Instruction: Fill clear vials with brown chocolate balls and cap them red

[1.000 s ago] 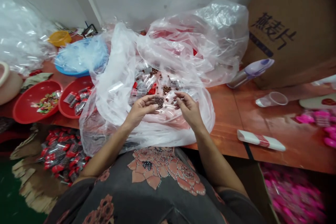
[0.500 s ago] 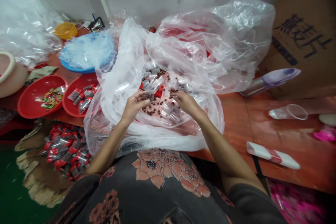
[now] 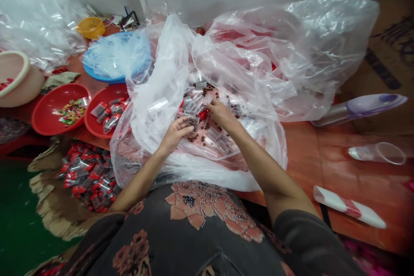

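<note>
While our left hand [image 3: 175, 136] holds a small bag [image 3: 193, 121], our right hand [image 3: 220, 113] sits close by in a clear sack [image 3: 246, 56]; we can't tell if it grips anything.

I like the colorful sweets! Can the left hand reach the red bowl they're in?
Probably not right away. The left hand is inside the large clear plastic bag, whose bunched side rises between it and the red bowl. It would likely have to lift out first.

Loose beads [image 3: 192, 137] are dark brown, the basin [image 3: 42, 114] red, the person's top [image 3: 181, 246] dark grey with salmon-pink flowers.
</note>
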Demonstrator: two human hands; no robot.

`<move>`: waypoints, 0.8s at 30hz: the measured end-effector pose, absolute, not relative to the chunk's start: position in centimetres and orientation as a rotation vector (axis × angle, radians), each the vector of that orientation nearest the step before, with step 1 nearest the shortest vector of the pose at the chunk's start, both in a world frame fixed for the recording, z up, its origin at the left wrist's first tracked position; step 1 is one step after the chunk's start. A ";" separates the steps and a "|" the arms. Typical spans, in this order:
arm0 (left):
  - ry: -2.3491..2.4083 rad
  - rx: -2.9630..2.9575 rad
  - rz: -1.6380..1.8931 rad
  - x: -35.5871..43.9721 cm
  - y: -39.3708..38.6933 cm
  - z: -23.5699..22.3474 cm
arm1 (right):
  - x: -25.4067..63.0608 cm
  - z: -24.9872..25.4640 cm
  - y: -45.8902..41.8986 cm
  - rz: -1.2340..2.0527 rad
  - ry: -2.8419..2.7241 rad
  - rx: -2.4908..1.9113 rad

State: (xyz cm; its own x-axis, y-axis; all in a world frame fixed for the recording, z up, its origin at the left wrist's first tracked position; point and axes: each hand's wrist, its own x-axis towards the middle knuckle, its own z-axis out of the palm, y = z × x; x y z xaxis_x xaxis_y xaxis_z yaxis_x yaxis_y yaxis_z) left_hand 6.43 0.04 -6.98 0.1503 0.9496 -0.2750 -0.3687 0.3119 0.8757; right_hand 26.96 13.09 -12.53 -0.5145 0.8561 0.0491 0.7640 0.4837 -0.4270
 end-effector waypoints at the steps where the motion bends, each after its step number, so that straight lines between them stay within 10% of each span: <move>1: 0.976 0.739 1.075 6.5 0.0 -7.0 | 27.3 -12.3 13.0 0.515 -2.464 -1.410; 11: 0.952 0.959 0.985 7.7 -0.8 -6.4 | 27.8 -6.5 5.3 1.300 -1.615 -1.128; 24: 0.985 1.119 0.977 9.4 -1.6 -5.9 | 27.9 -5.2 -0.4 0.830 -1.672 -1.086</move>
